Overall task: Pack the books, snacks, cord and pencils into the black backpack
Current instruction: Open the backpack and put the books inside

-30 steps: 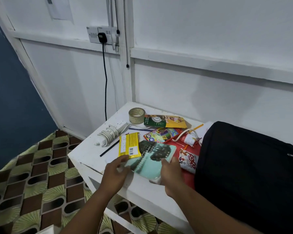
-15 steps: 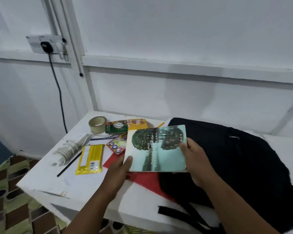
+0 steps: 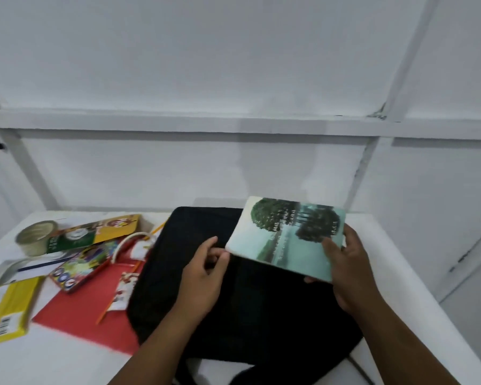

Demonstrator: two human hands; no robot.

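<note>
While backpack (image 3: 247, 295) looks unopened | right hand (image 3: 347, 262) pinches teal book (image 3: 289, 237), left hand (image 3: 206, 270) loosely curled at its corner | risk: one-handed grip slips.

Bare white table (image 3: 386, 245) right of backpack (image 3: 247, 301); clutter close along its left.

Single head cam, wide-angle, worn by person, looks fwd + down. Close range: hands (image 3: 275, 268) centre frame, forearms enter from 5 and 7 o'clock. Worktop (image 3: 53, 354) fills lower half, white wall (image 3: 233, 65) upper half at 12 o'clock. No 2nd view, so no overlap.
</note>
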